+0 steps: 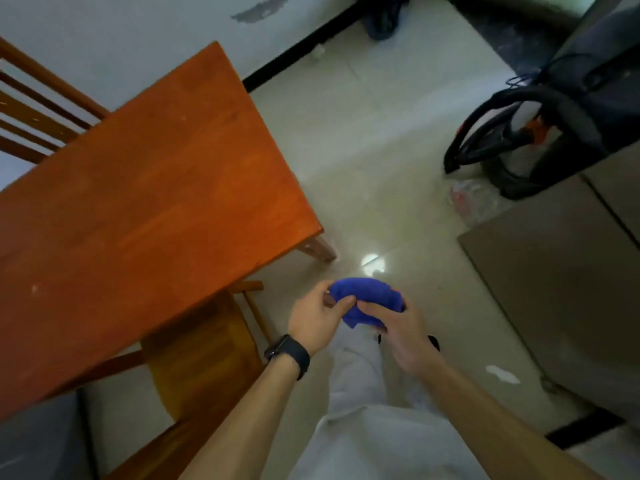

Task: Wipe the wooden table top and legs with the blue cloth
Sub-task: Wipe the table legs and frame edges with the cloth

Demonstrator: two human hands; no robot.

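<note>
Beside the wooden table (149, 188), both hands bunch the blue cloth (363, 299).

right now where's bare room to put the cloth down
The whole wooden table top is bare, from the wall-side corner to the near edge above the chair. Both hands hold the blue cloth. Right floor is crowded by the black bag.

We stand on a pale tiled floor (374, 140) with a bright glint of light (372, 263) on it. A white wall (138, 32) with a black skirting strip (294, 50) runs behind, its paint scuffed. Wooden chairs (38, 112) sit nearby, and a black wheeled frame (519, 133) stands at the right beside grey-brown panels (554, 289).
</note>
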